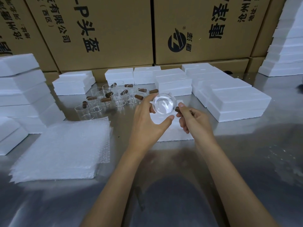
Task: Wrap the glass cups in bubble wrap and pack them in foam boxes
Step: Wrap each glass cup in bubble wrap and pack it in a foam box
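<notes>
I hold a clear glass cup [163, 104] with a brown wooden handle above the steel table, its mouth tilted toward me. My left hand [147, 122] curls round the cup's body from the left and below. My right hand [191, 118] pinches the wooden handle on the cup's right side. Under the hands lies a white foam box [173, 133]. A stack of bubble wrap sheets [65, 149] lies at the front left. Several more glass cups [111, 97] with wooden handles stand further back on the table.
White foam boxes are stacked at the left [21, 89], along the back [147, 76] and at the right [232, 99]. Large printed cardboard cartons [196, 30] form a wall behind. The steel table [164, 185] stretches toward me.
</notes>
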